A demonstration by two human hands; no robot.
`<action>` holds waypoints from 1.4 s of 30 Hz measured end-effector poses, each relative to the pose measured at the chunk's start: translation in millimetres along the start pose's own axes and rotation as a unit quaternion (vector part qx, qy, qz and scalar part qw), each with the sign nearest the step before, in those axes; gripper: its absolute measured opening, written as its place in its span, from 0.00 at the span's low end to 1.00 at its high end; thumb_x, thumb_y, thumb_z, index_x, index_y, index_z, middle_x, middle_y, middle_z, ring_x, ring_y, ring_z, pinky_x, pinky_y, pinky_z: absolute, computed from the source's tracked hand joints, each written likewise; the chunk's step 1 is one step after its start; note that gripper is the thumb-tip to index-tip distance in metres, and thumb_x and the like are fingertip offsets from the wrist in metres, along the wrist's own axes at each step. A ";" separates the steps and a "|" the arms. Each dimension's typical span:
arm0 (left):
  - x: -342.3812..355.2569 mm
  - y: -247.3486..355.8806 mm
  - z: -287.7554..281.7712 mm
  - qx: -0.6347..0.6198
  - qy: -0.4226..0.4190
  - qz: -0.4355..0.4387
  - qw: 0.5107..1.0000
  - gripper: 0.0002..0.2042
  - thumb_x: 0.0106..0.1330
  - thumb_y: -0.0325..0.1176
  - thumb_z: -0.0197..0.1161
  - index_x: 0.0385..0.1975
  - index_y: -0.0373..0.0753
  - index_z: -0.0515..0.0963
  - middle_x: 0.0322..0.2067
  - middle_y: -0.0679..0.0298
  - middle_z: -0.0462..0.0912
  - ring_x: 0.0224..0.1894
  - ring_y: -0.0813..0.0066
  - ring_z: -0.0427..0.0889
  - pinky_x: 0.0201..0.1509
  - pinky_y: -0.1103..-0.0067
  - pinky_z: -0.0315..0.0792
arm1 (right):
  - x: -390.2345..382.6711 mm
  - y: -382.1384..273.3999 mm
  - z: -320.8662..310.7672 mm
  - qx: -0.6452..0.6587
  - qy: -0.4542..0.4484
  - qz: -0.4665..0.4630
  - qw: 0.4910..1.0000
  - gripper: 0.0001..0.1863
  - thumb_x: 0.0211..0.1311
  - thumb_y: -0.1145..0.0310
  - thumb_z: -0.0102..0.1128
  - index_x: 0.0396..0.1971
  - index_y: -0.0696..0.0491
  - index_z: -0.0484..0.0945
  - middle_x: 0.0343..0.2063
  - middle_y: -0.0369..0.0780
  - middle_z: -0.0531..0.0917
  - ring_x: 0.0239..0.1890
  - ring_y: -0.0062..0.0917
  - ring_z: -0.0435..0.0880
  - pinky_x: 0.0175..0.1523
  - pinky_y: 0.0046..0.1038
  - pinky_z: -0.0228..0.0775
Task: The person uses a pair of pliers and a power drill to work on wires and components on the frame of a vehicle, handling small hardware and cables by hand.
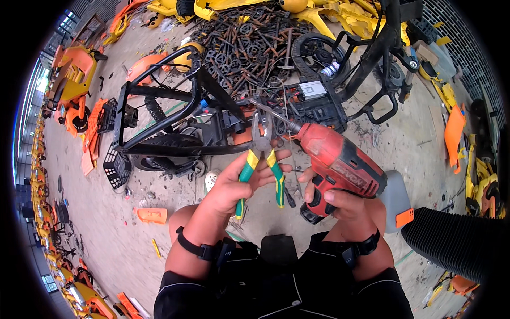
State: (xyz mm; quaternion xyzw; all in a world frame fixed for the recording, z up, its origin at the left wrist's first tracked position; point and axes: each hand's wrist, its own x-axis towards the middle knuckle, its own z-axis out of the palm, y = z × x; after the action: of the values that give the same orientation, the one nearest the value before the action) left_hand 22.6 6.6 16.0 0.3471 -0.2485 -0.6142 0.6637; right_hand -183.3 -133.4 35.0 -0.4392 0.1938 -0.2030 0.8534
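Well, in the head view you are over a pale, scuffed concrete floor (133, 266), streaked with dark stains and scattered with scraps. Your left hand (239, 181) is curled around the green-and-yellow pliers (248, 169), whose handles stand spread and whose nose points away from you. Your right hand (342, 204) is wrapped around the grip of the red-and-black power driver (340, 159); its bit slants up to the left near the pliers' nose, and you cannot tell from here whether they touch.

Just past your hands, a black tubular frame (186, 150) lies on the floor, with a dark wheel (319, 56) farther off to the right. Beyond it spreads a heap of rusty metal parts (249, 48), edged by yellow panels (319, 21). Near you, an orange piece (151, 215) and a short yellow strip (156, 248) lie on the concrete to your left; to your right are a grey object (394, 194) and a black ribbed tube (451, 239). Yellow-and-orange vehicles (48, 228) line the far left side, and a grey brick wall (470, 45) curves along the upper right.
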 end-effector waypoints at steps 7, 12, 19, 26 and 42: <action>0.3 -0.1 -3.6 -0.006 0.002 0.002 1.000 0.47 0.42 0.25 0.52 0.74 0.35 0.53 0.68 0.46 0.66 0.69 0.48 0.68 0.74 0.59 0.58 | 4.1 6.5 -1.5 -0.012 -0.004 0.002 1.000 0.42 0.48 0.66 0.66 0.65 0.63 0.63 0.44 0.51 0.82 0.35 0.33 0.85 0.41 0.31 0.77; 0.0 -3.9 -12.4 0.026 0.020 0.014 0.999 0.44 0.41 0.19 0.49 0.70 0.33 0.58 0.61 0.51 0.72 0.66 0.52 0.72 0.73 0.61 0.59 | 6.2 5.8 0.9 -0.033 -0.003 0.010 0.999 0.39 0.49 0.70 0.66 0.64 0.62 0.64 0.41 0.48 0.82 0.35 0.31 0.84 0.42 0.31 0.76; 3.5 -4.4 -12.2 0.128 0.097 -0.023 0.987 0.43 0.40 0.14 0.44 0.68 0.35 0.60 0.52 0.56 0.74 0.57 0.60 0.76 0.68 0.62 0.66 | 7.0 5.5 -1.2 -0.033 -0.006 0.034 0.999 0.24 0.57 0.74 0.65 0.55 0.58 0.73 0.41 0.39 0.80 0.38 0.22 0.81 0.43 0.26 0.75; 1.3 -6.2 -16.7 0.160 0.147 -0.064 0.974 0.38 0.49 0.10 0.46 0.68 0.37 0.62 0.49 0.59 0.76 0.50 0.69 0.79 0.56 0.72 0.74 | 9.0 8.1 -2.3 -0.056 0.004 0.037 0.998 0.25 0.55 0.74 0.64 0.55 0.58 0.72 0.36 0.39 0.80 0.34 0.23 0.81 0.40 0.28 0.75; 2.8 -4.1 -11.9 0.205 0.176 -0.086 0.959 0.30 0.53 0.12 0.48 0.61 0.33 0.69 0.47 0.61 0.80 0.49 0.71 0.81 0.53 0.75 0.75 | 7.8 17.6 -6.7 -0.035 0.031 0.047 0.998 0.27 0.53 0.74 0.64 0.55 0.58 0.71 0.34 0.41 0.81 0.32 0.26 0.82 0.38 0.30 0.74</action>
State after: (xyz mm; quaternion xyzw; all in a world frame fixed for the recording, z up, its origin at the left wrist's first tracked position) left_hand 29.3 5.6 5.1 0.5981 -0.2175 -0.5345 0.5561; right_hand -177.0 -132.6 15.6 -0.4531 0.2474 -0.1690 0.8396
